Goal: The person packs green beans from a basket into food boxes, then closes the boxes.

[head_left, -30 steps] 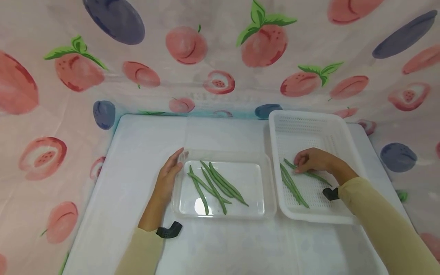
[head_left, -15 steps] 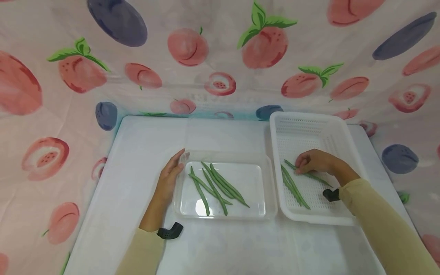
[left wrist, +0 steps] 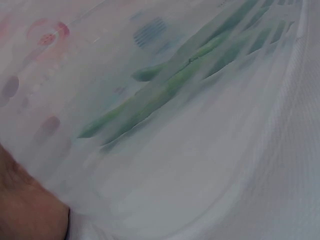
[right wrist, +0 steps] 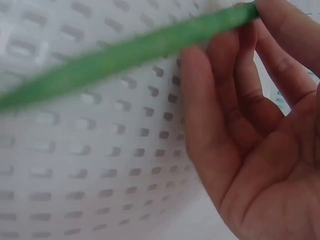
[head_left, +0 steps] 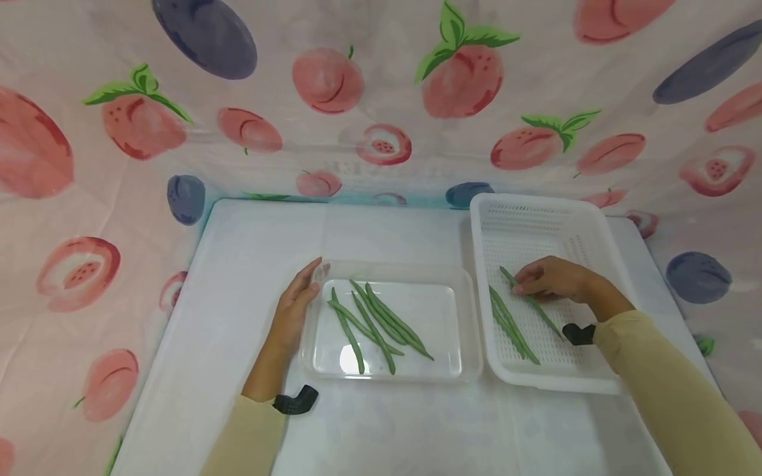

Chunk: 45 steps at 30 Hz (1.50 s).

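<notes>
A single green bean [head_left: 532, 305] is being pinched by the right hand [head_left: 550, 279] inside the white perforated basket [head_left: 586, 228] on the right, while the clear tray [head_left: 470, 330] is being steadied at its left rim by the flat, relaxed left hand [head_left: 293, 311], probably so it's not sliding around.

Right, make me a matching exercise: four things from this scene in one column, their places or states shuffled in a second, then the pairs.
Things
1. left hand
2. right hand
3. clear tray
4. white basket

Places or states
A. perforated, at the table's right
B. pinches one green bean
C. holds a bunch of beans, at the middle
D. rests against the clear tray's left rim

Pairs: 1-D, 2-B, 3-C, 4-A
</notes>
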Motion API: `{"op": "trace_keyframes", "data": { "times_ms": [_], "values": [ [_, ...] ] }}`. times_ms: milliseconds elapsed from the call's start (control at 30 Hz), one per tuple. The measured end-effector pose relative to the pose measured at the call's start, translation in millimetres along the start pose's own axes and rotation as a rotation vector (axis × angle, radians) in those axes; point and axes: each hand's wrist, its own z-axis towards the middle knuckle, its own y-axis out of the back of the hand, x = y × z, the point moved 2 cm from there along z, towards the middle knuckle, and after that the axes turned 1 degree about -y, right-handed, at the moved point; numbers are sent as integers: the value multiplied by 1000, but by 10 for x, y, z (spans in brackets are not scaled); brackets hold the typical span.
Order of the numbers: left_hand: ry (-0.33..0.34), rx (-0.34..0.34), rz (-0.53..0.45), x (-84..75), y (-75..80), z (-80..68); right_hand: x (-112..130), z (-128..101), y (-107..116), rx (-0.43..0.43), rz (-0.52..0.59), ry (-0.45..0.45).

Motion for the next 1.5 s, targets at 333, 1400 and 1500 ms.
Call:
{"op": "trace_keyframes", "data": {
  "times_ms": [333, 1400, 1500],
  "values": [
    [-3, -4, 34, 17, 7, 0, 66, -71, -7, 50, 123, -12],
    [4, -8, 44, 40, 13, 8, 558, -392, -61, 113, 300, 155],
    [2, -6, 38, 41, 11, 5, 630, -429, -79, 111, 302, 182]
  ]
}}
